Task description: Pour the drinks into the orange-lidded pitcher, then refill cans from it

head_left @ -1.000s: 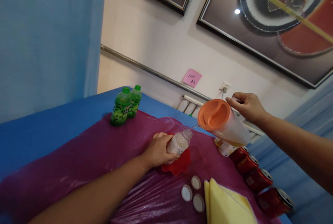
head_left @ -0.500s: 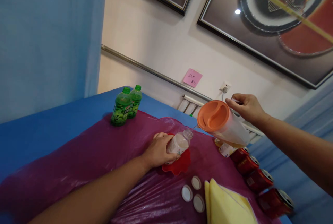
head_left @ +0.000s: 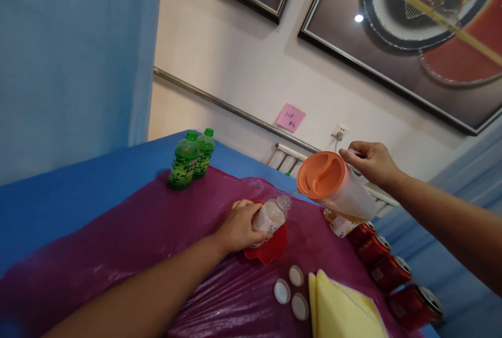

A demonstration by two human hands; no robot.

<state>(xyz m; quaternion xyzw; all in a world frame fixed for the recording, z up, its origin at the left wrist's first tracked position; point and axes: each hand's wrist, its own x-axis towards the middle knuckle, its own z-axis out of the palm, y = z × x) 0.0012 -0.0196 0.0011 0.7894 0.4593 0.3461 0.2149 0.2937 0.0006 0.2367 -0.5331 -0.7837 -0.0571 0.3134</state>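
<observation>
Clear bottle (head_left: 270,216) is over red dish (head_left: 269,251), left hand (head_left: 239,228) with fingers wrapped round it, presumably for steadiness; orange-lidded pitcher (head_left: 347,196), right of dish, tipped apparently for pouring, right hand's (head_left: 374,162) fingers closed round its handle.

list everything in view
jug: 1, clear/orange, right
bottle: 1, clear, centre
coaster: 1, red, centre
caps: 3, white, front
cloth: 1, yellow, front
cans: 4, red, right
container: 1, white/yellow, right
capped bottles: 2, green, left
table: 1, blue, below
sheet: 1, purple, table
curtains: 2, blue, sides
wall: 1, white, back
frames: 2, black, wall
note: 1, pink, wall
socket: 1, white, wall
pipe: 1, grey, wall
radiator: 1, white, wall
left hand: 1, on bottle
right hand: 1, on jug
</observation>
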